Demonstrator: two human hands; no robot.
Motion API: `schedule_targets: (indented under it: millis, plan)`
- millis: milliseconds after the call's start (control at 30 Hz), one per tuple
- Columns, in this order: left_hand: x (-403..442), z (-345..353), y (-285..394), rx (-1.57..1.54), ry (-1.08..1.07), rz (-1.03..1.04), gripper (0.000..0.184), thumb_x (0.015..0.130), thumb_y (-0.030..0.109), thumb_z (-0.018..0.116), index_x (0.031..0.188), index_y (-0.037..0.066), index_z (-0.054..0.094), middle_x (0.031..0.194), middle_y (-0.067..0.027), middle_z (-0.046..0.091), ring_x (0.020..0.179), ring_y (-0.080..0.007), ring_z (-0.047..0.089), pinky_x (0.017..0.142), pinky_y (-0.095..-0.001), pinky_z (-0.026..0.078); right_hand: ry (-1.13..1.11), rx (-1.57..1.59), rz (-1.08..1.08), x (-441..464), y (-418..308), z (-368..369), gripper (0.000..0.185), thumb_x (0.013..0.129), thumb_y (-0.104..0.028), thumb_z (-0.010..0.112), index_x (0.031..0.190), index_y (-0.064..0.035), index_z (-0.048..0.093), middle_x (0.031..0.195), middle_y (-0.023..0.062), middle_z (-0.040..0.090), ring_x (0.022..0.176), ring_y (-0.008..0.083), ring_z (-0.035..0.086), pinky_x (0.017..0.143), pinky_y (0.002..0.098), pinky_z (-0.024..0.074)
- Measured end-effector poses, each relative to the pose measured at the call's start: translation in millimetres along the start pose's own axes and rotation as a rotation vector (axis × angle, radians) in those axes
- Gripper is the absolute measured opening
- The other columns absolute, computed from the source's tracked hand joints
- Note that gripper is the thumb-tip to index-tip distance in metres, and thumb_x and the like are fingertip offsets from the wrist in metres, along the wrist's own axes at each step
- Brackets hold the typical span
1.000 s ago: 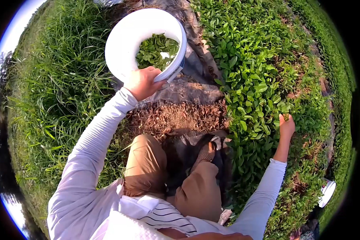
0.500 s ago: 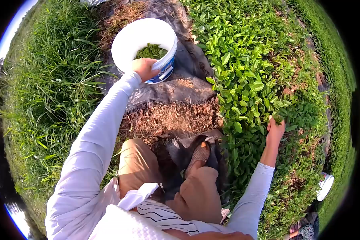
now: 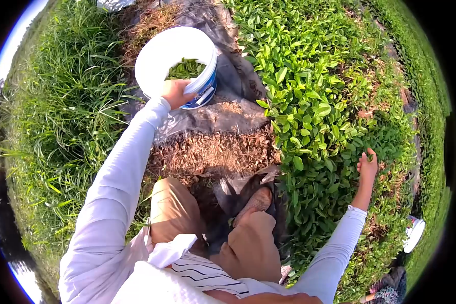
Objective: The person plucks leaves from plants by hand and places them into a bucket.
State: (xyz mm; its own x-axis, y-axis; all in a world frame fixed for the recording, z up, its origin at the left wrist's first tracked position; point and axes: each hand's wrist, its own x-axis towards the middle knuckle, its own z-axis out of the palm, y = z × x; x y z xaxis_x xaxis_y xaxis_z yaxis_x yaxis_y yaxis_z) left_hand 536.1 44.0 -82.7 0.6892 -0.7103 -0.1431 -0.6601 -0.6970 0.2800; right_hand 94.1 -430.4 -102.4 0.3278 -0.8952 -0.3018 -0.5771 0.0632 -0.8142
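My left hand (image 3: 176, 93) is closed around the near rim of a white bucket (image 3: 207, 81), which has a blue label on its side. Picked green leaves (image 3: 185, 69) lie inside the bucket. On the right, my right hand (image 3: 367, 164) is over the leafy bushes (image 3: 309, 119), fingers curled, with a bit of green leaf showing between them. The bucket rests on dark ground sheeting.
Tall grass (image 3: 76, 101) borders the left side. Dark sheeting (image 3: 223, 111) and dry mulch (image 3: 215, 154) cover the path around my feet. At the far right stands another white bucket (image 3: 414, 234), with part of another person (image 3: 387, 291) below it.
The bucket has come down from a tilted position and sits more upright, my left hand still on its rim. My right hand moved left, then back right over the bushes.
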Motion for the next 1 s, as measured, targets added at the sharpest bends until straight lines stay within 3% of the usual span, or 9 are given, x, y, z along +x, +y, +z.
schedule_targets:
  millis: [133, 233, 333, 367, 467, 567, 667, 833, 1000]
  plan:
    - [1.6, 2.6, -2.1, -0.022, -0.023, -0.004, 0.033, 0.079, 0.033, 0.067, 0.102, 0.01, 0.064, 0.088, -0.0122, 0.066, 0.08, -0.0278, 0.064, 0.076, -0.0375, 0.049, 0.165, -0.775, -0.414, 56.6, 21.9, 8.7, 0.063, 0.079, -0.017, 0.066, 0.135, -0.0118, 0.039, 0.106, 0.0164, 0.062, 0.084, 0.0326, 0.062, 0.07, 0.0429, 0.0486]
    - [1.0, 2.9, -2.4, -0.04, -0.019, -0.006, 0.032, 0.079, 0.031, 0.067, 0.102, 0.009, 0.064, 0.089, -0.0125, 0.066, 0.08, -0.0273, 0.065, 0.075, -0.0371, 0.05, 0.052, -0.912, -0.268, 51.5, -23.6, 23.2, 0.059, 0.075, -0.005, 0.062, 0.13, -0.0089, 0.043, 0.114, 0.0212, 0.056, 0.094, 0.037, 0.058, 0.076, 0.043, 0.0465]
    - [1.7, 2.0, -1.3, -0.045, -0.024, -0.012, 0.031, 0.079, 0.03, 0.067, 0.101, 0.009, 0.064, 0.088, -0.0129, 0.066, 0.079, -0.027, 0.065, 0.074, -0.0368, 0.05, 0.049, -1.033, -0.565, 83.9, -2.6, 18.1, 0.052, 0.074, -0.003, 0.059, 0.125, -0.0075, 0.049, 0.109, 0.0221, 0.058, 0.094, 0.0396, 0.057, 0.08, 0.0433, 0.0466]
    - [1.9, 1.9, -1.1, -0.044, -0.026, -0.013, 0.03, 0.079, 0.03, 0.067, 0.101, 0.009, 0.064, 0.088, -0.013, 0.066, 0.079, -0.0269, 0.065, 0.074, -0.0367, 0.05, 0.113, -1.008, -0.695, 87.4, 5.3, 18.2, 0.045, 0.073, 0.003, 0.057, 0.117, -0.0041, 0.054, 0.094, 0.0214, 0.061, 0.086, 0.0424, 0.057, 0.076, 0.043, 0.0472]
    - [1.6, 5.3, -4.8, -0.076, 0.002, 0.026, 0.03, 0.079, 0.029, 0.067, 0.1, 0.009, 0.063, 0.087, -0.0132, 0.066, 0.078, -0.0267, 0.065, 0.074, -0.0366, 0.05, 0.06, -0.926, -0.592, 83.6, 15.8, 14.9, 0.036, 0.073, 0.005, 0.058, 0.108, -0.0029, 0.057, 0.074, 0.0167, 0.058, 0.075, 0.0369, 0.058, 0.068, 0.0419, 0.0461]
    - [2.1, 0.5, -1.2, -0.059, -0.043, 0.003, 0.029, 0.079, 0.028, 0.067, 0.101, 0.009, 0.063, 0.088, -0.013, 0.066, 0.078, -0.0267, 0.065, 0.074, -0.0363, 0.05, -0.075, 0.078, -0.091, 21.1, -9.0, 19.9, 0.023, 0.081, -0.006, 0.063, 0.102, -0.0016, 0.056, 0.073, 0.0072, 0.057, 0.064, 0.0173, 0.053, 0.054, 0.0281, 0.0411]
    - [1.9, 3.8, -4.6, -0.06, -0.023, 0.039, 0.029, 0.079, 0.027, 0.067, 0.102, 0.008, 0.063, 0.089, -0.0125, 0.067, 0.079, -0.0266, 0.065, 0.074, -0.0362, 0.05, -0.021, 0.426, -0.08, 10.0, -11.3, 0.3, 0.022, 0.086, -0.014, 0.066, 0.101, -0.0021, 0.056, 0.075, 0.0004, 0.057, 0.055, 0.0051, 0.047, 0.045, 0.0183, 0.0371]
    - [2.2, 0.3, 2.3, -0.085, -0.043, -0.013, 0.032, 0.078, 0.027, 0.068, 0.103, 0.007, 0.063, 0.093, -0.0135, 0.066, 0.083, -0.0266, 0.064, 0.078, -0.0355, 0.049, -0.025, -0.027, 0.005, 61.4, -12.0, 6.1, 0.029, 0.084, -0.013, 0.064, 0.112, -0.0055, 0.057, 0.077, 0.0022, 0.059, 0.062, 0.0072, 0.053, 0.051, 0.0225, 0.0418]
    - [1.3, 2.0, -1.6, -0.066, -0.045, 0.002, 0.033, 0.08, 0.034, 0.067, 0.104, 0.011, 0.063, 0.091, -0.0132, 0.066, 0.084, -0.0293, 0.064, 0.076, -0.0379, 0.049, 0.13, -0.624, -0.484, 106.4, -2.4, 52.6, 0.028, 0.08, -0.005, 0.06, 0.108, -0.0044, 0.057, 0.083, 0.0076, 0.062, 0.068, 0.0183, 0.058, 0.058, 0.0303, 0.0455]
